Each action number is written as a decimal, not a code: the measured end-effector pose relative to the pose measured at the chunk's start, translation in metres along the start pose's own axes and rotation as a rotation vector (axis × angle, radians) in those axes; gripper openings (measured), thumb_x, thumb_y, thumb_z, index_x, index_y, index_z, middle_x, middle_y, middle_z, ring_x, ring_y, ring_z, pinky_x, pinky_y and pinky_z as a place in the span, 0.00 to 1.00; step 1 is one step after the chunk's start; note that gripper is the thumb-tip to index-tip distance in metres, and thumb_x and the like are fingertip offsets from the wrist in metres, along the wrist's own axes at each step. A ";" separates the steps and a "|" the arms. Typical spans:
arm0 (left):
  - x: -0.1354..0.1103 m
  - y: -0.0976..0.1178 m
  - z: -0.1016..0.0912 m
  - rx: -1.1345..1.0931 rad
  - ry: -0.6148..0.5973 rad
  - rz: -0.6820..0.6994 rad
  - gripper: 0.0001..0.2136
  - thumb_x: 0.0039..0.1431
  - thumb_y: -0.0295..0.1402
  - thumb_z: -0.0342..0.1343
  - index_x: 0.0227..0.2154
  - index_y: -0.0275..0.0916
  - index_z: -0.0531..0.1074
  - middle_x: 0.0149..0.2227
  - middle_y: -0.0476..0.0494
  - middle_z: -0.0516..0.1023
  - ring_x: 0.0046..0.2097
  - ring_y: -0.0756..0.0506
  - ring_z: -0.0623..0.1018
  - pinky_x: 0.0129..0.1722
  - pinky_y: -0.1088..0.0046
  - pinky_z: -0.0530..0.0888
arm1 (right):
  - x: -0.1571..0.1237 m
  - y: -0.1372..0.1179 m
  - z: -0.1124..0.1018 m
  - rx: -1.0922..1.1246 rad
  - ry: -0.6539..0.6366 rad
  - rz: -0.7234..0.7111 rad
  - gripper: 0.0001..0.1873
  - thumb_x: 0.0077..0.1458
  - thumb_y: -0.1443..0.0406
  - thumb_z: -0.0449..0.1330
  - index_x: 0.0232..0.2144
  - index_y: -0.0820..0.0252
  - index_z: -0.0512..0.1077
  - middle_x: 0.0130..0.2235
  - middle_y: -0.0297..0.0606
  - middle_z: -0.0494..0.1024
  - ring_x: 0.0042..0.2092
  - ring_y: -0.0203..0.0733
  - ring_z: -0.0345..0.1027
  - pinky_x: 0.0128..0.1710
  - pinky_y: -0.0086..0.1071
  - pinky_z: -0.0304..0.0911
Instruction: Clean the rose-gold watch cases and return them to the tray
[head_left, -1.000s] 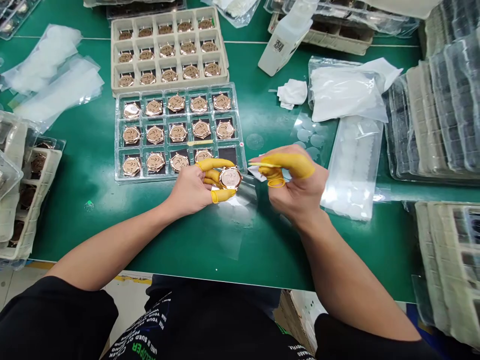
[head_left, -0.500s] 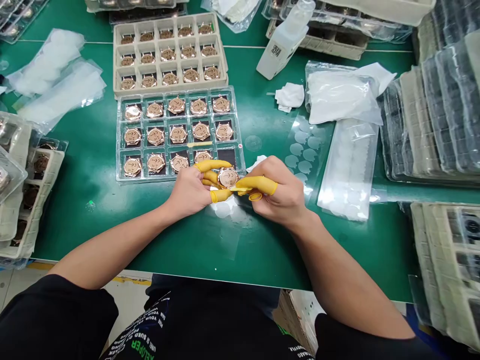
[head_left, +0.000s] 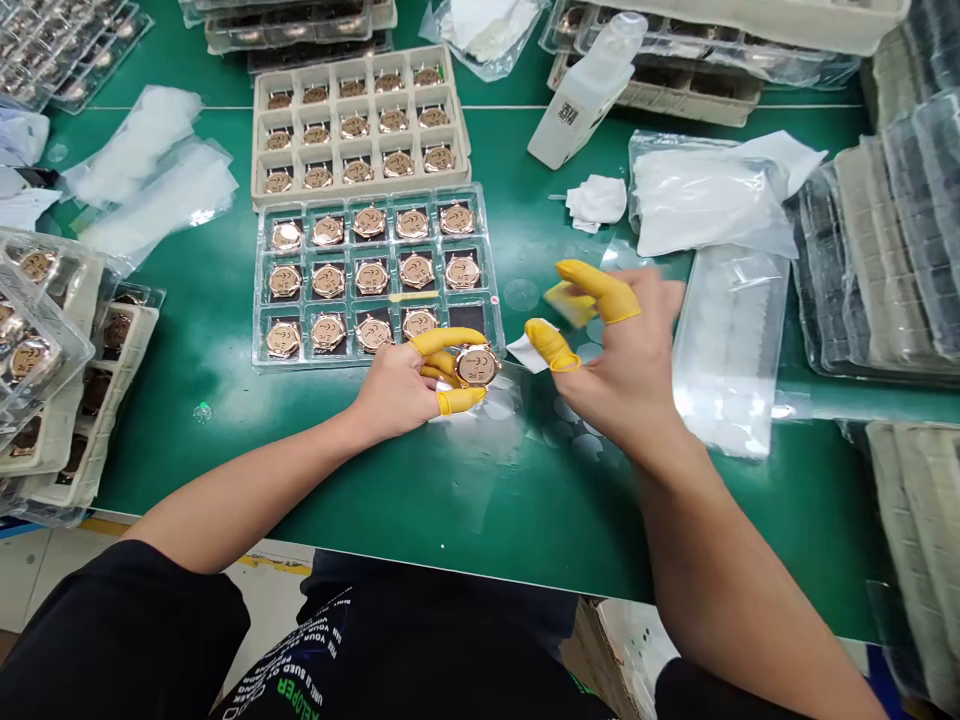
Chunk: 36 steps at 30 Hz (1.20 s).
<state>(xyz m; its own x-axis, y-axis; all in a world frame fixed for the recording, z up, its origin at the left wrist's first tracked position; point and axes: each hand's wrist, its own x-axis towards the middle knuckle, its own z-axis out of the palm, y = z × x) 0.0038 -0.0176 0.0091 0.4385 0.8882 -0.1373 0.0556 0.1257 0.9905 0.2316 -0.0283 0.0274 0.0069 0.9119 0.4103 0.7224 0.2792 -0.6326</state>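
Observation:
My left hand (head_left: 401, 388), with yellow finger cots on its fingers, pinches a rose-gold watch case (head_left: 476, 366) by its edges, printed back facing up. It is just below the empty corner compartment of a clear plastic tray (head_left: 256, 300), whose other compartments hold similar watch cases. A thin pale yellow stick (head_left: 413, 296) lies across that tray. To the right, my right hand (head_left: 626, 345), also in yellow finger cots, is raised with thumb and fingers apart and partly blurred. Beside its thumb is a small white cloth or paper piece (head_left: 527, 352).
A beige tray (head_left: 360, 187) of watch cases stands behind the clear one. A plastic bottle (head_left: 581, 105), a crumpled white wipe (head_left: 596, 202) and bagged white sheets (head_left: 694, 195) lie to the right. Stacked trays (head_left: 862, 260) line the right side; more trays (head_left: 124, 370) stand left.
My right hand has left the watch case, moving right and up, and its fingers have spread. My left hand still holds the watch case. The whole view has shifted slightly.

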 end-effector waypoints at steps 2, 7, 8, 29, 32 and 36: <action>-0.001 -0.001 0.000 0.036 -0.006 0.015 0.28 0.46 0.34 0.73 0.53 0.41 0.79 0.33 0.49 0.84 0.33 0.50 0.81 0.37 0.75 0.81 | -0.004 -0.004 0.006 0.189 -0.157 0.069 0.26 0.60 0.55 0.66 0.59 0.49 0.72 0.42 0.39 0.81 0.43 0.47 0.71 0.46 0.45 0.68; -0.002 0.001 0.001 0.033 -0.053 0.002 0.29 0.47 0.35 0.73 0.55 0.41 0.78 0.32 0.49 0.85 0.32 0.49 0.83 0.36 0.75 0.82 | -0.001 -0.007 0.021 0.544 -0.157 0.271 0.18 0.58 0.52 0.69 0.47 0.52 0.77 0.34 0.33 0.79 0.34 0.40 0.72 0.40 0.39 0.70; -0.003 0.003 0.000 0.045 -0.077 0.009 0.26 0.48 0.37 0.73 0.52 0.39 0.79 0.33 0.47 0.86 0.33 0.49 0.84 0.36 0.74 0.82 | 0.005 -0.004 0.023 0.524 -0.080 0.283 0.17 0.57 0.51 0.69 0.44 0.52 0.77 0.35 0.34 0.80 0.35 0.41 0.73 0.40 0.40 0.70; -0.004 0.008 -0.005 0.257 -0.230 0.265 0.09 0.54 0.38 0.71 0.31 0.38 0.83 0.27 0.47 0.85 0.27 0.50 0.81 0.32 0.75 0.81 | 0.053 -0.042 0.057 0.093 -0.446 -0.002 0.10 0.53 0.69 0.65 0.36 0.55 0.67 0.36 0.36 0.76 0.37 0.42 0.67 0.37 0.39 0.62; -0.003 0.009 -0.003 0.193 -0.148 0.118 0.12 0.54 0.40 0.71 0.35 0.37 0.83 0.29 0.45 0.85 0.28 0.50 0.82 0.33 0.75 0.82 | 0.050 -0.039 0.036 0.330 -0.281 0.260 0.17 0.52 0.61 0.70 0.40 0.53 0.67 0.31 0.30 0.75 0.29 0.37 0.63 0.32 0.36 0.59; 0.000 0.004 -0.003 0.012 -0.037 -0.029 0.36 0.41 0.39 0.79 0.55 0.38 0.77 0.36 0.44 0.87 0.36 0.46 0.86 0.40 0.72 0.84 | 0.028 -0.035 0.012 0.708 -0.464 0.532 0.36 0.38 0.52 0.79 0.42 0.52 0.63 0.24 0.22 0.70 0.25 0.34 0.61 0.27 0.32 0.58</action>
<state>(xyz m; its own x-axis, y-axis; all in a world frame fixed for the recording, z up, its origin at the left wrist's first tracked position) 0.0017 -0.0158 0.0133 0.4690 0.8675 -0.1657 0.0793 0.1455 0.9862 0.1982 -0.0093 0.0530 -0.1699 0.9553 -0.2419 0.1239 -0.2228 -0.9670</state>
